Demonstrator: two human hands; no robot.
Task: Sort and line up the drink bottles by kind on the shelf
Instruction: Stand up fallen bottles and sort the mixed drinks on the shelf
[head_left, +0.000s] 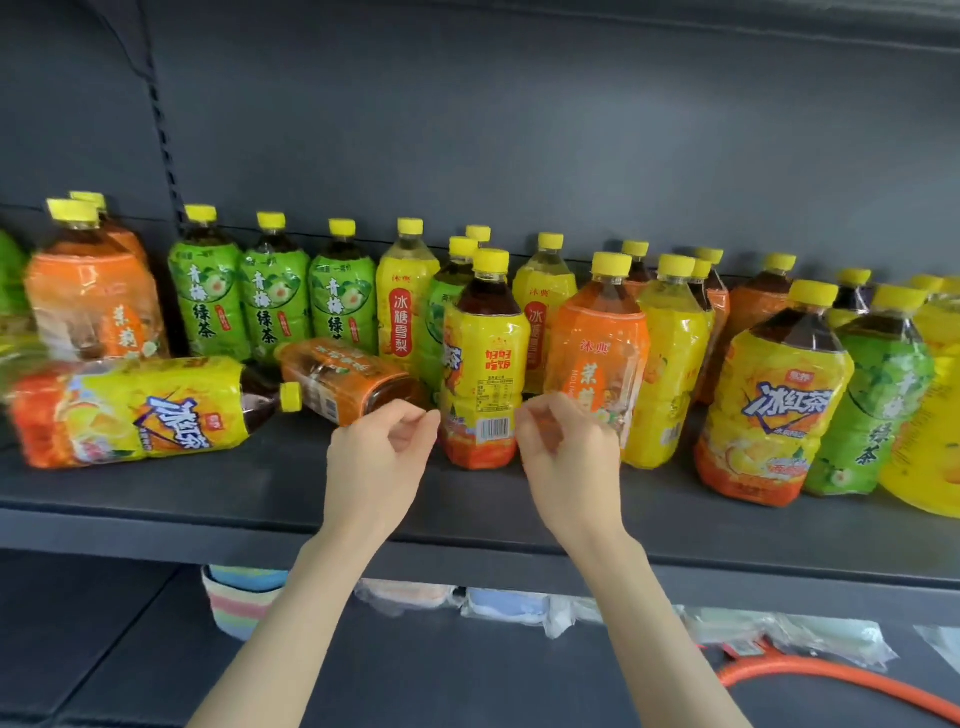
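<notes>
On dark shelf (260, 499): yellow-capped bottles, kinds mixed, not lined up. Near middle, upright: iced-tea bottle (485, 364), yellow label, barcode facing near. Just left of it, left hand (382, 447); just right of it, right hand (566, 447). Apart from each other, fingers loosely curled, gripping nothing; fingertips right at the bottle's sides, contact not clear. At left, lying flat: second iced tea (135, 410), cap pointing right, and just beside that cap a flat orange bottle (348, 379), base toward left hand. Far left, upright: two orange bottles (93, 301), one behind the other. Along far row: three green teas (270, 301) side by side, then a yellow pear drink (405, 301). Right of right hand: orange jasmine bottle (597, 353), partly behind the fingers, then a yellow bottle (670, 358) close against it. Further right, near edge: third iced tea (774, 405), with a green tea (883, 400) beside it; more orange and yellow behind. Below shelf: striped item (239, 597), clear packets (509, 605), orange tube (831, 680).
</notes>
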